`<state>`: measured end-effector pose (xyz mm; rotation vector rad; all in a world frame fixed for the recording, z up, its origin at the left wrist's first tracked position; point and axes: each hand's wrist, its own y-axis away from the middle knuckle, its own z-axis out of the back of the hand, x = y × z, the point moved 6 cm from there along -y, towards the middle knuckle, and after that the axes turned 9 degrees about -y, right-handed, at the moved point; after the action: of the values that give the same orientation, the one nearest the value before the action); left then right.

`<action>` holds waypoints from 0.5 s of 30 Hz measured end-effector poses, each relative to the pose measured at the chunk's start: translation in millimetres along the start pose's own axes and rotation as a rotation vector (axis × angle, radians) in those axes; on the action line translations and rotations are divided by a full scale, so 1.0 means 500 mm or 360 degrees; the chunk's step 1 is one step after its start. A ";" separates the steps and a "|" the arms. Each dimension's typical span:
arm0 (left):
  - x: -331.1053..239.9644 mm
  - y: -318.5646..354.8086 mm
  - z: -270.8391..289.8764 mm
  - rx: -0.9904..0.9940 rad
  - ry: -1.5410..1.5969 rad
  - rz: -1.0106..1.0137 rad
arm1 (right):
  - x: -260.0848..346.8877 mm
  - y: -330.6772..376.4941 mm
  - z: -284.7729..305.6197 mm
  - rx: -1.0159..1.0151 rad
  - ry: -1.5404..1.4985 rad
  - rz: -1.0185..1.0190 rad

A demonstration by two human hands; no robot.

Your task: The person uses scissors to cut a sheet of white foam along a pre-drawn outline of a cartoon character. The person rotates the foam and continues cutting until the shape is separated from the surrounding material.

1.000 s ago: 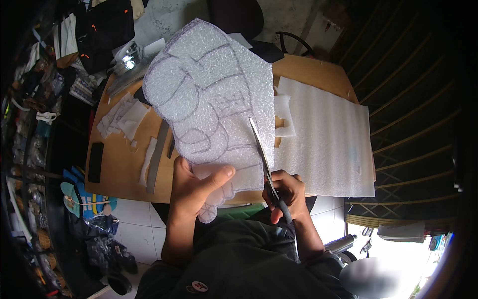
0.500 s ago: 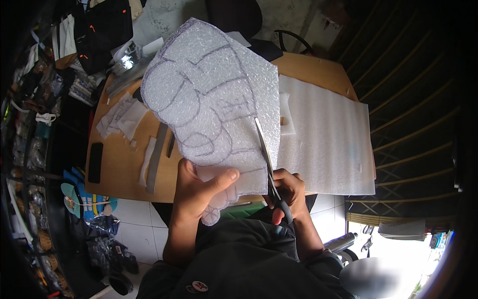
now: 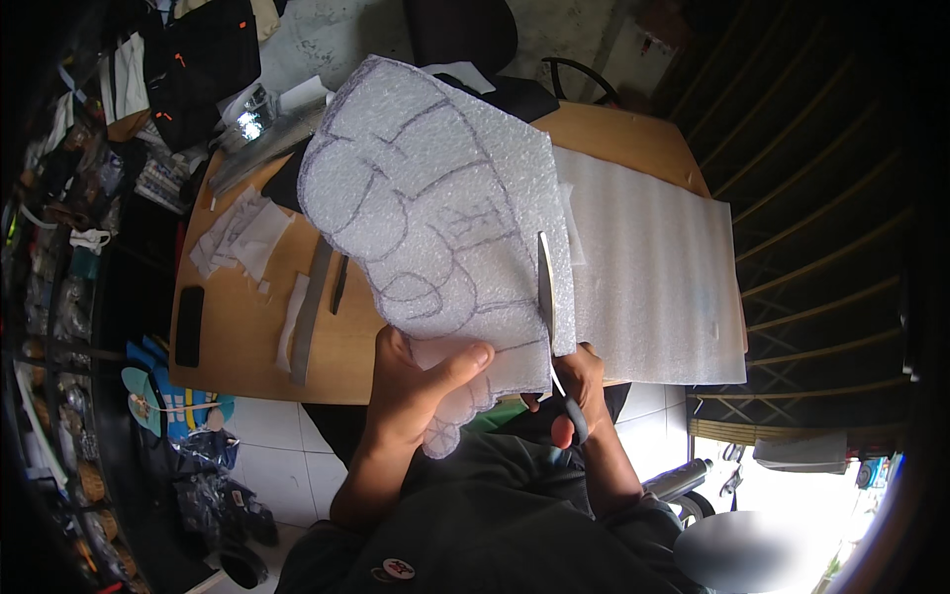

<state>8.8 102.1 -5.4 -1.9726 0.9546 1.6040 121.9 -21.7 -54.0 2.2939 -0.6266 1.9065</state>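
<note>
A white foam sheet [image 3: 435, 198] with a cartoon-like shape drawn on it in dark marker is held up over the table. My left hand [image 3: 421, 381] grips its lower left part, thumb on the front and the other fingers hidden behind. My right hand [image 3: 582, 386] holds a pair of scissors [image 3: 547, 297] with dark handles. One blade lies in front of the sheet and points upward, just right of the drawn outline; the other blade is hidden behind. A strip of foam stands to the right of the blade, cut loose at its lower end.
A larger white foam sheet [image 3: 658, 277] lies on the wooden table [image 3: 267, 346] at right. At left are foam scraps [image 3: 242, 233], a metal ruler [image 3: 312, 317], a black pen [image 3: 339, 285] and a dark phone [image 3: 190, 327]. Crowded shelves [image 3: 69, 327] stand beyond.
Both hands have shifted the foam sheet slightly right and down. The front scissor blade has swung rightward off the drawn line, and a foam strip now extends lower on its right.
</note>
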 end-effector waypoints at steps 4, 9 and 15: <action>0.000 0.002 -0.005 -0.0004 0.0136 0.0003 | 0.008 0.001 0.002 -0.0056 -0.0029 0.0039; 0.001 0.003 -0.008 -0.0023 0.0133 -0.0009 | 0.003 0.005 0.011 -0.0082 -0.0037 0.0051; 0.004 0.006 -0.010 -0.0012 0.0115 0.0034 | 0.003 0.007 0.017 -0.0071 0.0002 0.0024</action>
<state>10.2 96.3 -5.8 -2.0447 1.0016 1.5588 128.7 -28.3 -55.3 2.2670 -0.6811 1.8808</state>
